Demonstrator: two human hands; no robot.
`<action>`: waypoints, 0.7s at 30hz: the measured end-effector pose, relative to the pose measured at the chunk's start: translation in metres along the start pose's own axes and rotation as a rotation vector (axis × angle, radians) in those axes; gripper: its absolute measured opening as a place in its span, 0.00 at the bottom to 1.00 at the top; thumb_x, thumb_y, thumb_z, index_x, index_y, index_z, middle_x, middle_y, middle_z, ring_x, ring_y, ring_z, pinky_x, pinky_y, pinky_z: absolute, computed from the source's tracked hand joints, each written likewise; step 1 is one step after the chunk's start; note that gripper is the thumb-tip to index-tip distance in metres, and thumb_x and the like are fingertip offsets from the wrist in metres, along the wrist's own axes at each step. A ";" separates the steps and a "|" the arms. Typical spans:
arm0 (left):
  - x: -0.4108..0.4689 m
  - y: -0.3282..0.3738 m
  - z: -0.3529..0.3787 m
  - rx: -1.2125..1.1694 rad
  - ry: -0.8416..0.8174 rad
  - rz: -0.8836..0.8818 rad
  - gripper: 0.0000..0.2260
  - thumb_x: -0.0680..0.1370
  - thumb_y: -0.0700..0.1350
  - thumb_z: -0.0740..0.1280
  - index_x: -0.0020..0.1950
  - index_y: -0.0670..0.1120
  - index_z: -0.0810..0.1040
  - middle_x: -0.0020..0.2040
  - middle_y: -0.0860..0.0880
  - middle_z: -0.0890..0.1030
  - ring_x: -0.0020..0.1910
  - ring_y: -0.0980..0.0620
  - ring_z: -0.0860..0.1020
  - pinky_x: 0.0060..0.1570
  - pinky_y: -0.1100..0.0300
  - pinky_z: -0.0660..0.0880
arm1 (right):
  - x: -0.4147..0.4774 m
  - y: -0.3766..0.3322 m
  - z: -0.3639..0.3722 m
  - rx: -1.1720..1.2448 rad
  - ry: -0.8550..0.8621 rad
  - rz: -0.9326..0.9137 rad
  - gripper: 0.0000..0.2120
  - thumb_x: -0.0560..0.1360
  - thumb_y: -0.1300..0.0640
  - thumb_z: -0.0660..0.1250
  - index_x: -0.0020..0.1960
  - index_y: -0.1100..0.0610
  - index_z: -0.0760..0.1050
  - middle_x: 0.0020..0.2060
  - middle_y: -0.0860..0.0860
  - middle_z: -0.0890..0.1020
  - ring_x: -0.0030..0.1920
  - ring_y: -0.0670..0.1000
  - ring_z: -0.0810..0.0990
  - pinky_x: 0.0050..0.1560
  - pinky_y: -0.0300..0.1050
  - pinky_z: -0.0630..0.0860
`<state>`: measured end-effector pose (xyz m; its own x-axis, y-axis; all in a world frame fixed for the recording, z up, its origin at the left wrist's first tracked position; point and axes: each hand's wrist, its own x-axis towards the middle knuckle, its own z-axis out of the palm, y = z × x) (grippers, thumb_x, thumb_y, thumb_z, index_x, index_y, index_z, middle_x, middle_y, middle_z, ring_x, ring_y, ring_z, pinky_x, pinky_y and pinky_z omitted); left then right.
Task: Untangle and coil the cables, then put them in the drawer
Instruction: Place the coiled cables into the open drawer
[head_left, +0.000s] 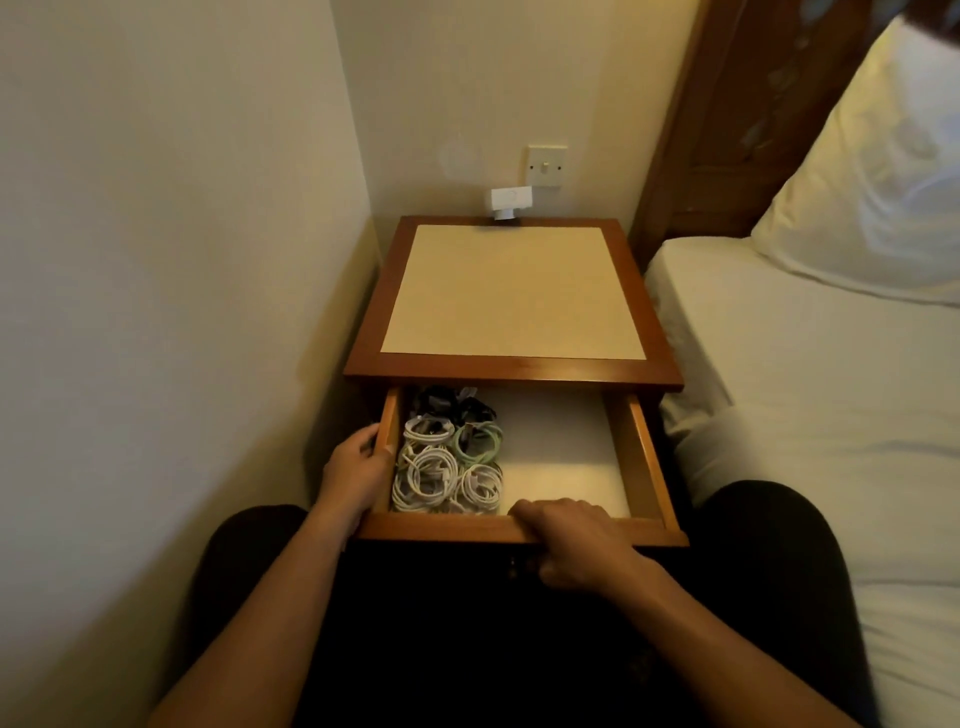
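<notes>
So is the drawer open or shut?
Open. The drawer sticks out from under the nightstand top, and the coiled cables inside it show.

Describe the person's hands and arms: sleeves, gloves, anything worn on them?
Left hand and right hand are bare: no gloves, and no rings, watch or bands visible. No sleeves show anywhere up to the frame edge. Dark trousers cover the legs.

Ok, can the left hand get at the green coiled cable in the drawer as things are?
Probably yes. The left hand grips the left wall of the drawer, close beside the coils. The drawer is open, nothing lies over the green cable, and only white cables sit between.
</notes>
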<state>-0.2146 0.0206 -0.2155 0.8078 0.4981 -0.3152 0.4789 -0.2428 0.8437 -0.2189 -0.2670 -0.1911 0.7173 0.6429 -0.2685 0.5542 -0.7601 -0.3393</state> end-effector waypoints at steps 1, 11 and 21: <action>0.000 0.004 0.000 -0.071 -0.023 -0.013 0.21 0.80 0.45 0.67 0.74 0.51 0.76 0.65 0.47 0.82 0.60 0.47 0.81 0.64 0.45 0.77 | 0.006 0.002 -0.002 -0.003 0.010 0.005 0.14 0.72 0.48 0.70 0.56 0.46 0.71 0.48 0.45 0.80 0.46 0.52 0.76 0.43 0.47 0.67; -0.034 -0.006 0.014 0.139 0.087 0.115 0.23 0.80 0.43 0.69 0.75 0.49 0.71 0.68 0.49 0.76 0.65 0.47 0.76 0.64 0.52 0.73 | 0.034 0.022 0.020 0.012 0.342 0.090 0.23 0.73 0.54 0.74 0.66 0.45 0.74 0.60 0.43 0.78 0.59 0.49 0.73 0.57 0.46 0.68; -0.101 -0.019 0.072 -0.663 0.190 -0.392 0.35 0.80 0.47 0.71 0.82 0.54 0.55 0.76 0.47 0.69 0.74 0.43 0.70 0.72 0.43 0.68 | -0.016 -0.024 0.038 1.105 0.332 0.628 0.11 0.79 0.56 0.71 0.60 0.48 0.78 0.54 0.45 0.83 0.56 0.45 0.81 0.58 0.43 0.78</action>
<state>-0.2802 -0.0849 -0.2307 0.5214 0.5925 -0.6141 0.3635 0.4969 0.7880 -0.2602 -0.2554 -0.2126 0.8815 0.0360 -0.4708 -0.4322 -0.3398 -0.8353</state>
